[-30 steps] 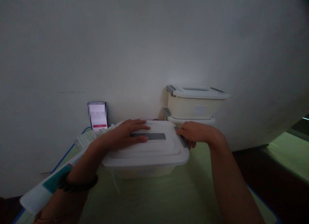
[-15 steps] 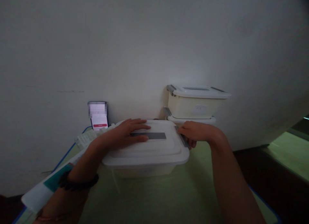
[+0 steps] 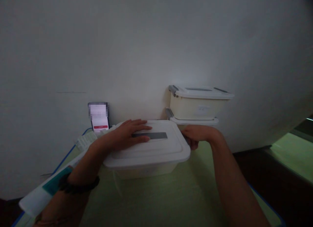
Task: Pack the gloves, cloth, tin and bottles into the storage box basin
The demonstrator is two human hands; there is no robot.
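Note:
A cream storage box (image 3: 149,171) with a white lid (image 3: 146,152) sits on the green tabletop in front of me. My left hand (image 3: 132,133) lies flat on the lid's left half, fingers spread, partly over the grey strip (image 3: 158,135) at its middle. At the lid's right edge, my right hand (image 3: 198,134) has its fingers curled round the grey latch (image 3: 187,140), which is mostly hidden behind them. The right rim of the lid shows uncovered beside that hand.
Behind, to the right, two similar lidded boxes (image 3: 195,108) are stacked against the wall. A lit phone (image 3: 100,117) leans on the wall at left. Beneath my left forearm lies a white and teal plastic package (image 3: 36,197). The table (image 3: 151,204) has a blue edge.
My right hand has swung the grey latch outward and down off the lid's right rim. My left hand has stayed in place on the lid.

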